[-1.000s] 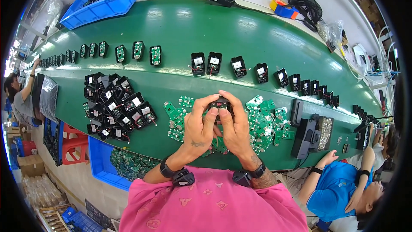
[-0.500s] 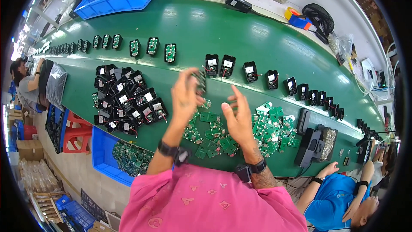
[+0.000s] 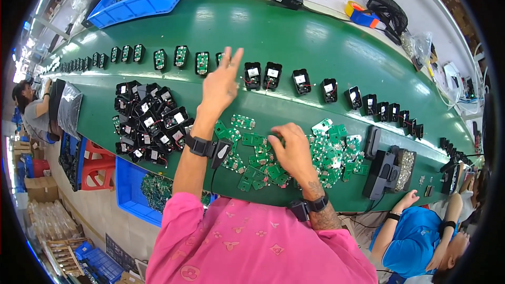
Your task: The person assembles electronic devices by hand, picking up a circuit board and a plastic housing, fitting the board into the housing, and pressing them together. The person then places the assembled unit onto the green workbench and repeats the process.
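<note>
My left hand (image 3: 220,85) reaches over the green bench with two fingers stretched out and apart. Its fingertips are beside a black plastic case with a green circuit board (image 3: 220,58), which they partly hide; whether they touch it I cannot tell. This case stands at the right end of a row of similar board-filled cases (image 3: 202,63). Half curled, my right hand (image 3: 293,150) hovers at the heap of loose green circuit boards (image 3: 329,152). Its thumb is apart from the fingers, and nothing shows between them. One board (image 3: 243,121) lies between my hands.
Black cases with white parts and red wires (image 3: 272,76) line the bench to the right. More lie piled (image 3: 150,118) at left. A blue crate (image 3: 118,10) stands behind; a blue bin (image 3: 123,186) sits below the edge. A co-worker in blue (image 3: 415,242) is at right.
My left hand has moved up and left, and the case it held now stands at the end of the row. My right hand has lowered toward the boards, its fingers curling.
</note>
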`<control>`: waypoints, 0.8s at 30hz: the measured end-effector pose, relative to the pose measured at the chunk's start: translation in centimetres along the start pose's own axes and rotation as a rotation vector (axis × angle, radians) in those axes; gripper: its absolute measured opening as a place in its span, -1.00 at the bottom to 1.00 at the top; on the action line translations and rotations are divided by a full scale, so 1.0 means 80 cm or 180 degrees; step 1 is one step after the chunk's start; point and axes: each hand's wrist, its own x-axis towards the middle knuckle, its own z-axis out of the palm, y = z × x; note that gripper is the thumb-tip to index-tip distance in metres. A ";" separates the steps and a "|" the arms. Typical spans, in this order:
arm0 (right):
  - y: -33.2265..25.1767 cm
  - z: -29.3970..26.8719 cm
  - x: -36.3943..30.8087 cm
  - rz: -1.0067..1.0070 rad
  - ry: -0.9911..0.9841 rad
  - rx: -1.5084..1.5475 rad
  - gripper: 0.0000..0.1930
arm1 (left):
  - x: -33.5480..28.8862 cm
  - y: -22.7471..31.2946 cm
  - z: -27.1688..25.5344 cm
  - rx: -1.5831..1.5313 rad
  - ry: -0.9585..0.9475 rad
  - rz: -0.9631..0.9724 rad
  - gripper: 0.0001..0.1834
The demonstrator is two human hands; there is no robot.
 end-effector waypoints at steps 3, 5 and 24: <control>-0.023 0.025 0.027 -0.0143 -0.0130 -0.0057 -0.71 | 0.016 0.014 0.007 -0.0464 -0.0515 0.0346 -0.01; -0.036 0.051 0.049 -0.0122 -0.0429 -0.0330 -0.67 | 0.028 -0.026 0.044 -0.0659 -0.0107 0.0867 0.06; 0.023 -0.032 0.047 0.1434 -0.0556 0.1522 -0.78 | -0.122 0.012 0.011 -0.5008 -0.0076 -0.0011 -0.16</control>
